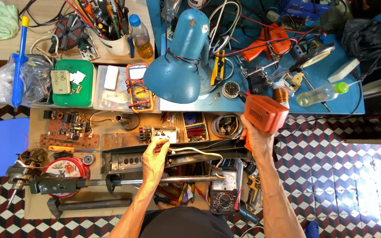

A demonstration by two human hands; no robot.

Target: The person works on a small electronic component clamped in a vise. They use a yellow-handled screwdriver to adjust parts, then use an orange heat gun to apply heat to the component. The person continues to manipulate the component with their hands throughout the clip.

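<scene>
My left hand (pixel 155 156) pinches a white wire (pixel 197 151) end steady over the long black housing (pixel 177 155), while my right hand (pixel 255 136), just beyond the housing's end, grips the orange soldering gun (pixel 265 113) ready.

Blue desk lamp (pixel 179 66), yellow multimeter (pixel 139 87), green tray (pixel 73 99), 2 plastic bottles, round red tin (pixel 67 169)

Round red tin (pixel 65 169) with pictured lid lying at lower left. Yellow multimeter (pixel 139 87) showing grey screen beside blue lamp. Black analogue meter (pixel 224 190) showing pale dial near bottom centre.
</scene>
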